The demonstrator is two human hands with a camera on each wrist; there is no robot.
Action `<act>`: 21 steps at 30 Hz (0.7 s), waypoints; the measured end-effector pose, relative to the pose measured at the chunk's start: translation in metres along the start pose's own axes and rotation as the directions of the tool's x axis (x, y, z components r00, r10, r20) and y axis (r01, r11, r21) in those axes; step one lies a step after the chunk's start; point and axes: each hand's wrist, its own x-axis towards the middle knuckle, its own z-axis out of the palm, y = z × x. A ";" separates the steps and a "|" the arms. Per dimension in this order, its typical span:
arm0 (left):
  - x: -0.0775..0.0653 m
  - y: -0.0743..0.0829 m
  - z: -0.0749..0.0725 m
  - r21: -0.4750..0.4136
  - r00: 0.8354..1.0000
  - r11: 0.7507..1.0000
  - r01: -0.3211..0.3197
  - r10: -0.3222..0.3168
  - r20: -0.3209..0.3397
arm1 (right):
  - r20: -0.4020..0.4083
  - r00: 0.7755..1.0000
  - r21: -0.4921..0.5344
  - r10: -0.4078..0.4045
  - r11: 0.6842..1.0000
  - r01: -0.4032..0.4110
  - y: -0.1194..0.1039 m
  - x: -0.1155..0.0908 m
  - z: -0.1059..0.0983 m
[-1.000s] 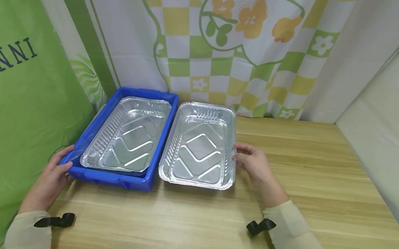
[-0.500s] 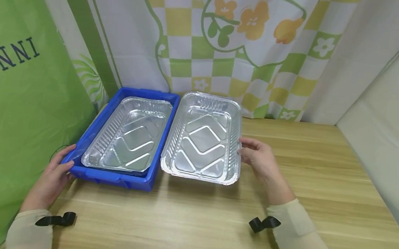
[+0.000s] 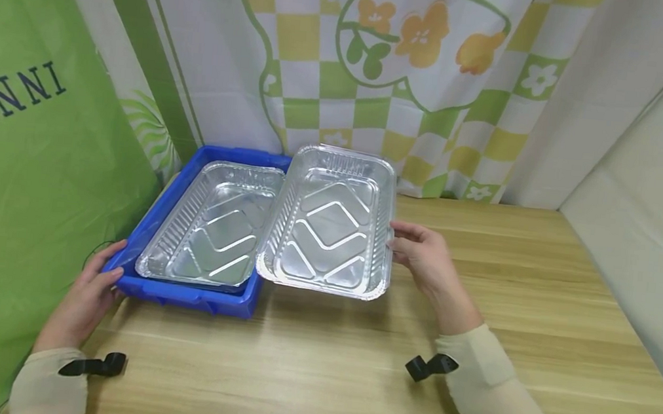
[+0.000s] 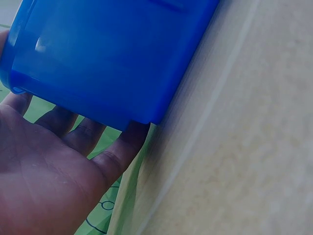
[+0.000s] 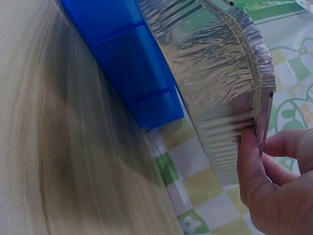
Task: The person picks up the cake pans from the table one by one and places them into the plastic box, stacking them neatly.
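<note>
My right hand (image 3: pixel 424 254) pinches the right rim of a rectangular foil tray (image 3: pixel 332 227) between thumb and fingers. That tray is raised off the table, its left edge overlapping the right wall of a blue plastic bin (image 3: pixel 196 297) in the head view. From the right wrist, the ribbed, crinkled side of the foil tray (image 5: pixel 215 73) shows beside the bin (image 5: pixel 142 73). Inside the bin lies another foil tray (image 3: pixel 223 224) of the same pattern. My left hand (image 3: pixel 83 297) grips the bin's near left corner, thumb at the rim and fingers along the outer wall (image 4: pixel 98 63).
The wood-grain table (image 3: pixel 507 301) extends to the right and in front of the bin. A patterned curtain (image 3: pixel 376 106) hangs right behind it, and a green cloth (image 3: pixel 32 174) hangs close on the left. A pale wall panel (image 3: pixel 656 216) bounds the right side.
The right hand has lifted the foil tray off the table, then shifted it left so that its edge now overlaps the bin's wall. The left hand and the bin stay in place.
</note>
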 end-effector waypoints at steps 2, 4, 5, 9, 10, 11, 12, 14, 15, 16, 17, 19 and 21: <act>0.000 0.000 0.000 0.004 1.000 1.000 0.001 -0.002 0.001 | 0.002 1.000 0.005 -0.004 1.000 0.004 -0.001 0.000 0.002; 0.000 0.000 0.000 0.005 1.000 1.000 -0.001 0.001 0.003 | -0.001 1.000 0.010 -0.004 1.000 0.004 -0.001 0.001 0.004; 0.000 0.000 -0.001 0.005 1.000 1.000 -0.003 0.003 0.004 | -0.001 1.000 0.009 -0.006 1.000 0.006 -0.001 0.001 0.005; 0.000 -0.001 -0.001 -0.002 1.000 1.000 -0.010 0.010 0.012 | -0.006 1.000 0.020 0.003 1.000 -0.003 0.000 0.003 0.007; 0.000 -0.001 -0.001 -0.003 1.000 1.000 -0.010 0.010 0.013 | -0.008 1.000 0.023 0.003 1.000 -0.003 0.000 0.003 0.007; 0.000 -0.001 -0.001 -0.005 1.000 1.000 -0.009 0.009 0.014 | -0.008 1.000 0.025 0.005 1.000 -0.004 0.000 0.004 0.007; 0.000 0.000 0.000 -0.007 1.000 1.000 -0.007 0.007 0.016 | -0.008 1.000 0.028 0.006 1.000 -0.005 0.000 0.004 0.008; 0.000 0.000 0.000 -0.010 1.000 1.000 -0.004 0.004 0.015 | -0.006 1.000 0.032 0.005 0.999 -0.005 0.000 0.005 0.009; 0.000 0.000 0.000 -0.010 1.000 1.000 -0.001 0.001 0.013 | -0.005 1.000 0.034 0.004 0.999 -0.004 0.000 0.005 0.010; 0.000 0.000 0.000 -0.009 1.000 1.000 0.001 -0.001 0.012 | -0.005 1.000 0.035 0.004 0.999 -0.004 0.000 0.005 0.010; 0.000 0.000 0.001 -0.009 1.000 1.000 0.003 -0.003 0.012 | -0.005 1.000 0.036 0.004 0.999 -0.004 0.000 0.006 0.011; 0.000 0.001 0.001 -0.007 1.000 1.000 0.008 -0.008 0.011 | -0.010 1.000 0.034 0.005 0.999 -0.004 -0.001 0.006 0.012; 0.000 0.001 0.001 -0.004 1.000 1.000 0.012 -0.012 0.009 | -0.015 1.000 0.033 0.005 0.999 -0.004 -0.002 0.006 0.012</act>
